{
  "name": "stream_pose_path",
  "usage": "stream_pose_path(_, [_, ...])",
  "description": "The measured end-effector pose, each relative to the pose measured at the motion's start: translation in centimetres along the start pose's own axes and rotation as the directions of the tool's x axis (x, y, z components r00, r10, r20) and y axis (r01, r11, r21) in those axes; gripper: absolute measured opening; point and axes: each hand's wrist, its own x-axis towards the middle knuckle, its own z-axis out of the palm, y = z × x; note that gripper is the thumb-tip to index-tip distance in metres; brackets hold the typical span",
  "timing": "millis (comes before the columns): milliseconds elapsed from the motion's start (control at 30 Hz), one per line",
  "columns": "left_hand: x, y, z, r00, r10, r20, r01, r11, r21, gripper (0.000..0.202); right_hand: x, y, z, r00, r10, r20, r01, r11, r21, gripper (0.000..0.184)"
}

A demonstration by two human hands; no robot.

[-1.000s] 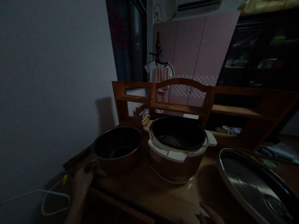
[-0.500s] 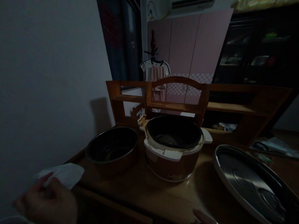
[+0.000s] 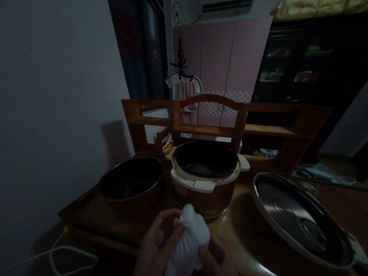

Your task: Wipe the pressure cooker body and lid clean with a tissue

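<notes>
The white cloth point(image 3: 190, 246) is grasped between left hand point(image 3: 157, 246) and right hand point(image 3: 217, 260), on the near side of the open cooker point(image 3: 213, 200).

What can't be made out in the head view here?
Head view, right hand: some fingers, hidden behind the white cloth.
Head view, cooker: part of its base, covered by the cloth; front marking, too small and dark.
Head view, pot: lower outside, lost in shadow.
Head view, white cord: cut off by the bottom edge.

Worn on head; aimed forward and down over surface point(image 3: 238, 244), near left hand point(image 3: 156, 248) and right hand point(image 3: 217, 262); reaching pink cabinet point(image 3: 216, 60) beyond.
</notes>
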Motion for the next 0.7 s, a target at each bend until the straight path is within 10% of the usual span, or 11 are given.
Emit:
stream_pose_path(100, [-0.4,-2.3,0.5,1.000,0.021,-0.008,-0.020,0.994,0.105,0.051,-0.3,0.1,-2.1,0.963,-0.014,-0.268,-0.036,0.983,-0.182,0.063])
stream_pose_path(200, [-0.8,-5.1,-0.6,0.985,0.121,-0.120,-0.091,0.969,0.231,0.043,-0.9,-0.1,-5.3,0.816,-0.280,-0.505,-0.003,0.873,-0.488,0.055])
stream_pose_path(400, [-0.5,-7.8,-2.0,0.950,0.304,-0.068,-0.255,0.884,0.392,0.051,2.0,-0.6,-7.5,0.608,-0.550,-0.573,-0.036,0.701,-0.712,0.058])
stream_pose_path(533, [1.0,-8.6,-0.2,0.925,0.374,-0.074,-0.323,0.873,0.366,0.049,6.7,2.5,-4.6,0.667,-0.735,-0.119,0.358,0.456,-0.815,0.056])
stream_pose_path(700, [2.9,-11.4,0.6,0.915,0.392,-0.094,-0.333,0.867,0.371,0.051,8.3,9.7,-3.6,0.747,-0.642,-0.173,0.268,0.529,-0.805,0.059])
